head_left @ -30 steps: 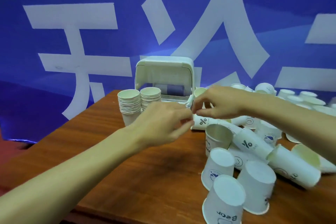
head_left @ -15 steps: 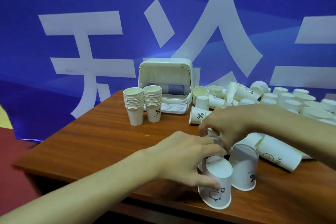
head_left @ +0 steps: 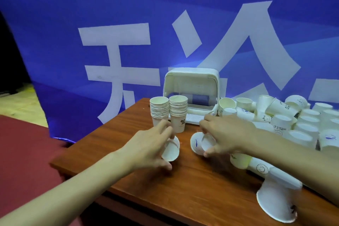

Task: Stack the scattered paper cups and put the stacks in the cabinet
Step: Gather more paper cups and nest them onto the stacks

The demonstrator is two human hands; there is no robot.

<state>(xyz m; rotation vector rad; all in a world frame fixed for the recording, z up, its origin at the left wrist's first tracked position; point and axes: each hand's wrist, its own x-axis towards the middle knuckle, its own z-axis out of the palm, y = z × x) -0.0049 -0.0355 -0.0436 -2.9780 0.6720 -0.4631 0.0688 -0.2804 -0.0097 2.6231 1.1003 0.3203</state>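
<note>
My left hand (head_left: pixel 146 147) grips a white paper cup (head_left: pixel 171 149) tipped on its side, its bottom facing right. My right hand (head_left: pixel 227 134) holds a second paper cup (head_left: pixel 199 143), its open mouth turned left toward the first. The two cups are a short gap apart above the wooden table (head_left: pixel 183 189). Behind them stand two upright stacks of cups (head_left: pixel 168 112). Further back sits the small white cabinet (head_left: pixel 191 86) with its lid raised. Several scattered cups (head_left: pixel 302 124) crowd the right side.
An upside-down cup (head_left: pixel 277 200) stands near the table's front right edge, with a lying cup (head_left: pixel 240 159) under my right forearm. A blue banner (head_left: pixel 128 42) hangs behind the table. Red floor (head_left: pixel 23 143) lies to the left.
Both hands lifted a cup each from the pile at the right and moved left toward the stacks. The cups are turned sideways, facing each other. The view shifted left.
</note>
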